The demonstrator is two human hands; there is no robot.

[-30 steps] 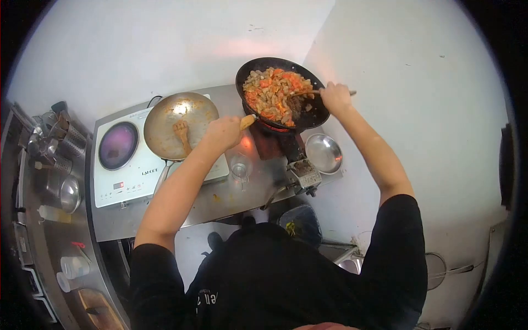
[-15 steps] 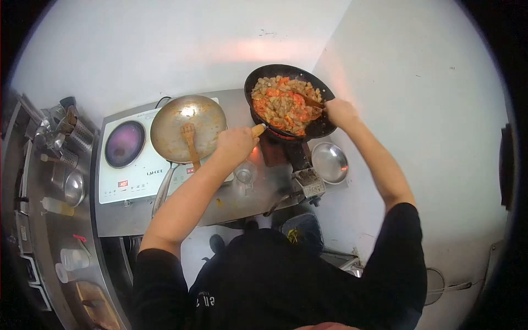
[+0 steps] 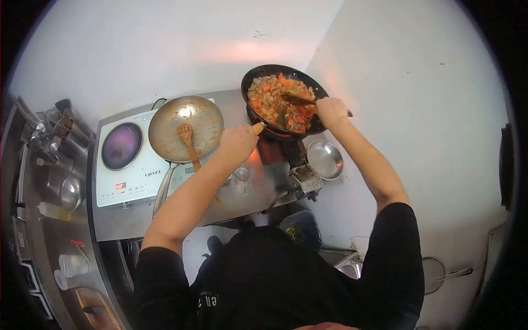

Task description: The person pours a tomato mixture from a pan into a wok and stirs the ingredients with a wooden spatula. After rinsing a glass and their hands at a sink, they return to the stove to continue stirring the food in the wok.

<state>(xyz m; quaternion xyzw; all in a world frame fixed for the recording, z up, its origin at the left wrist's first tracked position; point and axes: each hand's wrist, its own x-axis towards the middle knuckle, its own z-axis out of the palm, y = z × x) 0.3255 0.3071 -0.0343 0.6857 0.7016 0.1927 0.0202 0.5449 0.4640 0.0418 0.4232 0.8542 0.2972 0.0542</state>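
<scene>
A black wok (image 3: pixel 317 126) sits tilted on the burner at the back, filled with chopped pieces and red bits of food (image 3: pixel 267 96). My left hand (image 3: pixel 239 142) is closed round its light wooden handle (image 3: pixel 258 128). In the wok, a dark wooden spatula (image 3: pixel 298 99) lies among the pieces. My right hand (image 3: pixel 331 112) grips it, and the end of its handle sticks out past my fingers. Left of the wok, a steel frying pan (image 3: pixel 165 129) with a slotted wooden turner (image 3: pixel 186 132) in it rests on the white cooktop, near my left forearm.
The white cooktop (image 3: pixel 132 190) has a second round plate at left. A metal bowl (image 3: pixel 325 159) stands right of the burner, a clear glass (image 3: pixel 242 175) in front. Utensils, bottles and a cutting board (image 3: pixel 99 308) line the left counter. A bin (image 3: pixel 302 231) stands below.
My right hand has moved slightly left and up, sweeping the spatula through the food; the pieces have shifted. My left hand keeps hold of the wok handle. The camera view has shifted a little.
</scene>
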